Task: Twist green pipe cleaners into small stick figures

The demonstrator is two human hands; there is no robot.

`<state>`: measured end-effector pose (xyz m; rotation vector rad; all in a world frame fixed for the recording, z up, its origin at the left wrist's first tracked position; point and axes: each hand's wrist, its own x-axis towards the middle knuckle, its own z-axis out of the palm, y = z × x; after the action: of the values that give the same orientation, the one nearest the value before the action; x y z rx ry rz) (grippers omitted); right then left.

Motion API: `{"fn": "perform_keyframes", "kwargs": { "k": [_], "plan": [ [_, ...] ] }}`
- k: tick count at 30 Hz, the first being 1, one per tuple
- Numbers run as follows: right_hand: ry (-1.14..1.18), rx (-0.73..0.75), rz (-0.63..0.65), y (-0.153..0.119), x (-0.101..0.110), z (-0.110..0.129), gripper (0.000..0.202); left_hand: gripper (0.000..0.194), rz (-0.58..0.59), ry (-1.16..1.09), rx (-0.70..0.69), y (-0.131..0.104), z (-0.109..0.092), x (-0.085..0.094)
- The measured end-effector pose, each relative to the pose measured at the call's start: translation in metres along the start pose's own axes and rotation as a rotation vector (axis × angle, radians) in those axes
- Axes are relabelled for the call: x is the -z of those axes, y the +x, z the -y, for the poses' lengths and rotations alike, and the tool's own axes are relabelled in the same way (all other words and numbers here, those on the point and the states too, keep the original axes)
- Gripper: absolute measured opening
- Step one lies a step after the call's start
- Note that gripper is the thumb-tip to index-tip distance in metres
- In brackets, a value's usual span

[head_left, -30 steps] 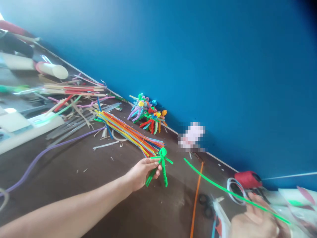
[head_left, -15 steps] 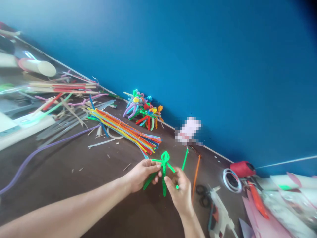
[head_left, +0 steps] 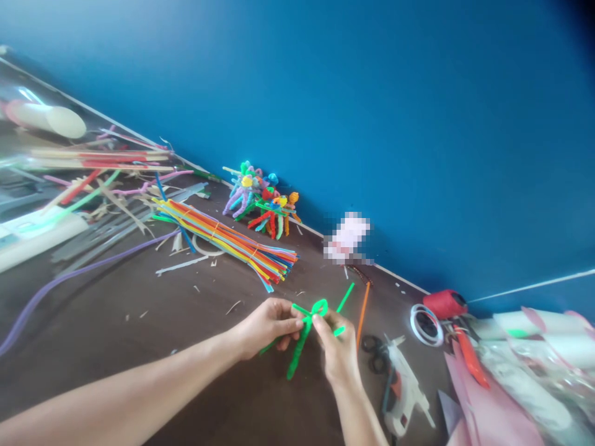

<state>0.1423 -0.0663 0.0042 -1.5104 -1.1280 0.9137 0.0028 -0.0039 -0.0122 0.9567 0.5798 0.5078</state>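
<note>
- The green figure (head_left: 300, 347) of fuzzy stems is hanging between the two hands above the counter (head_left: 209, 396), its looped head pointing up and away.
- The left hand (head_left: 277, 325) is pinching the figure's side between thumb and fingers.
- The right hand (head_left: 338, 347) is pinching it just under the loop, thumb pressing on top; a green stem (head_left: 345, 297) is sticking out past its fingers.
- Beyond the hands, a bundle of colourful stems (head_left: 227, 238) is lying on the counter, and finished-looking colourful figures (head_left: 263, 204) are clustering by the blue wall (head_left: 395, 124).
- Rightward, an orange stem (head_left: 364, 313), black scissors (head_left: 375, 354) and a white glue gun (head_left: 405, 393) are lying near the right hand.
- Farther right, a red spool (head_left: 445, 303) is resting beside white rings (head_left: 413, 325).
</note>
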Motion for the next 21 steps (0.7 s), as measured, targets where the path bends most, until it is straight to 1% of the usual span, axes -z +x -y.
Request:
{"fn": "perform_keyframes", "kwargs": {
  "k": [5, 8, 10, 13, 18, 21],
  "plan": [
    [0.304, -0.157, 0.014, 0.002, -0.004, -0.008, 0.026, 0.028, -0.008, -0.037, -0.03, 0.0, 0.001, -0.001],
    [0.39, -0.199, 0.015, 0.003, -0.005, -0.011, 0.026, 0.028, -0.015, -0.037, -0.039, 0.0, 0.001, 0.0],
    [0.4, -0.197, 0.015, 0.003, -0.006, -0.011, 0.025, 0.028, -0.006, -0.05, -0.035, 0.0, 0.001, 0.0],
    [0.396, -0.156, -0.004, 0.004, -0.005, -0.012, 0.026, 0.028, 0.028, -0.054, 0.001, 0.0, -0.001, 0.001],
    [0.384, -0.142, -0.019, 0.006, -0.003, -0.014, 0.029, 0.036, 0.035, -0.014, 0.052, -0.001, 0.0, 0.001],
    [0.406, -0.114, 0.023, 0.007, -0.001, -0.015, 0.024, 0.028, 0.028, -0.015, 0.052, 0.001, 0.003, 0.003]
  ]
}}
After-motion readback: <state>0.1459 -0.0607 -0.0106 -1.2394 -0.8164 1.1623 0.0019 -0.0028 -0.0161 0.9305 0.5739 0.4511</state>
